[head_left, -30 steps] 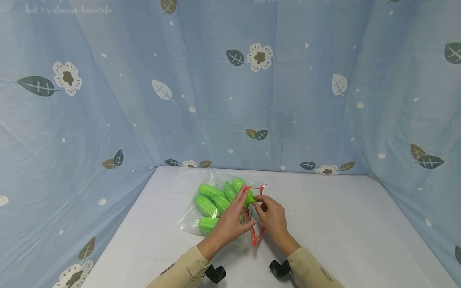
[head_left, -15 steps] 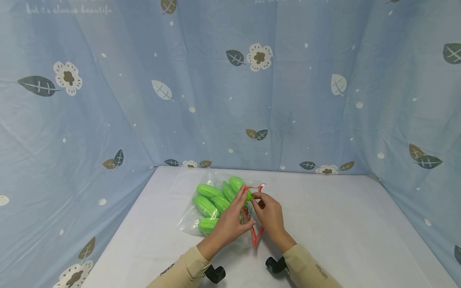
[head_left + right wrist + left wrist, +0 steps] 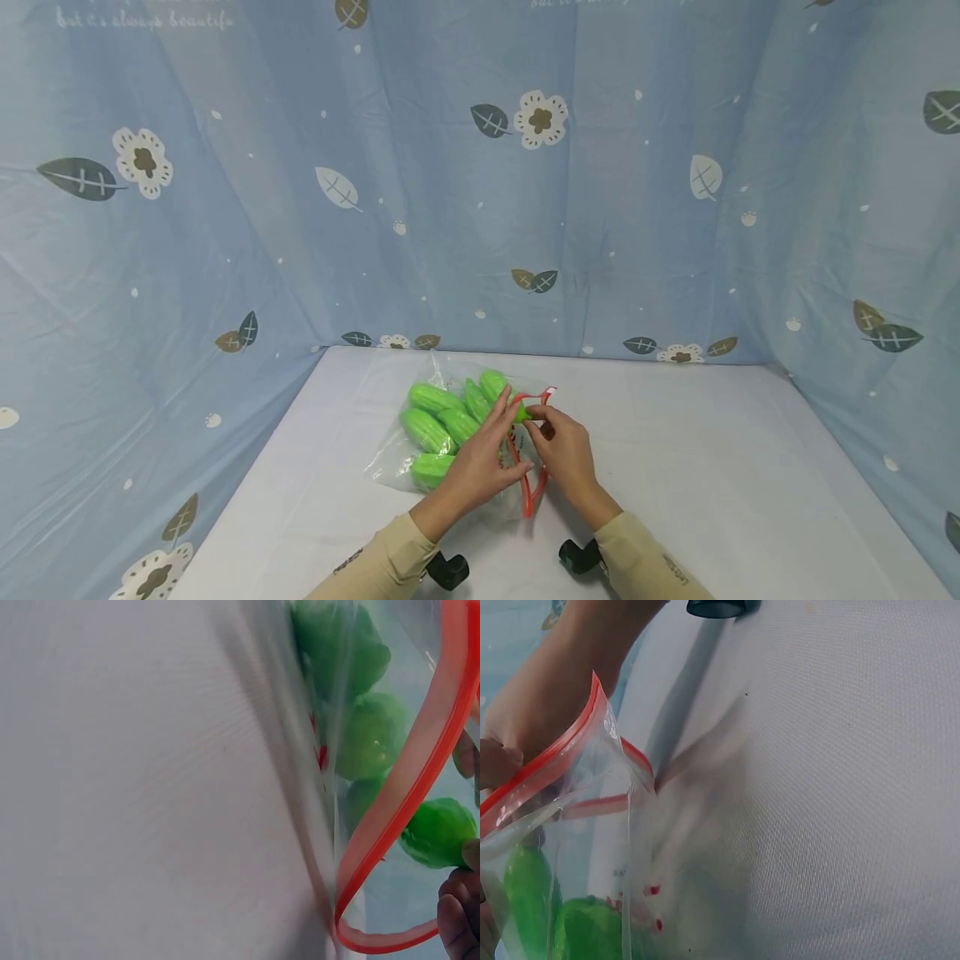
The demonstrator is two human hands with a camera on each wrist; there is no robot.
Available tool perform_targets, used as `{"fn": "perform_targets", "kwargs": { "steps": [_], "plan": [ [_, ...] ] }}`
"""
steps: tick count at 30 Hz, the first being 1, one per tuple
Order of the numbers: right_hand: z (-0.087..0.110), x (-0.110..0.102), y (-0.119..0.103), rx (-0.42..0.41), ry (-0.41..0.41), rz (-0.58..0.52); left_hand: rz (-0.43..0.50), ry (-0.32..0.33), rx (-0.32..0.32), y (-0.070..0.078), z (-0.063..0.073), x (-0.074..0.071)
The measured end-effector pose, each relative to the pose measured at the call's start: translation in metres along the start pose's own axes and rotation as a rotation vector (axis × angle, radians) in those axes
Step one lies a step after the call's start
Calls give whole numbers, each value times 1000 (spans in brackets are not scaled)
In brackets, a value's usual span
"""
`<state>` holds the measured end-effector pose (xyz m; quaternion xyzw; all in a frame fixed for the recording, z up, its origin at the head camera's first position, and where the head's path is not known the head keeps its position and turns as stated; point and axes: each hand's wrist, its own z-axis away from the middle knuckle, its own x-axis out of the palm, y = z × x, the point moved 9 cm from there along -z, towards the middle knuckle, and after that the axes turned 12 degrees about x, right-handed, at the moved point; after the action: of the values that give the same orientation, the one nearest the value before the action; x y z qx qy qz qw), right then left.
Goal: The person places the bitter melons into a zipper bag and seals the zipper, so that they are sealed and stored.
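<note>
A clear zip bag [image 3: 386, 468] with a red closure strip [image 3: 527, 492] lies in mid-table, holding several green ridged, cucumber-like vegetables [image 3: 427, 429]. Across its mouth side, my left hand [image 3: 480, 457] stretches with long straight fingers, thumb spread apart along the red strip. At the gaping mouth, my right hand [image 3: 566, 446] pinches the narrow stem end of one green vegetable [image 3: 441, 834] between thumb and fingers. Most of that vegetable is hidden behind the left fingers and the bag. In the left wrist view, the right hand [image 3: 536, 712] shows beyond the raised strip.
A white cloth covers the table [image 3: 697, 467], and a blue patterned curtain [image 3: 450, 192] hangs around its back and sides. Black wrist-camera mounts [image 3: 448, 572] stick out below both wrists, close to the tabletop.
The vegetable at the mouth and my right hand shift slightly left, then slightly back right. The red strip moves a little with them. My left hand stays in place.
</note>
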<state>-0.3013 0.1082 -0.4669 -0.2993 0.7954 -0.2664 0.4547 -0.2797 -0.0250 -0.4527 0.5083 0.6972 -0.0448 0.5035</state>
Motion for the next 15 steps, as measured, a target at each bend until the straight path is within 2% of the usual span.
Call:
{"fn": "perform_targets", "kwargs": {
  "steps": [7, 15],
  "plan": [
    [1, -1, 6, 30, -17, 26, 2, 3, 13, 0, 1, 1],
    [0, -6, 14, 52, -42, 34, 25, -31, -12, -3, 2, 4]
  ]
}}
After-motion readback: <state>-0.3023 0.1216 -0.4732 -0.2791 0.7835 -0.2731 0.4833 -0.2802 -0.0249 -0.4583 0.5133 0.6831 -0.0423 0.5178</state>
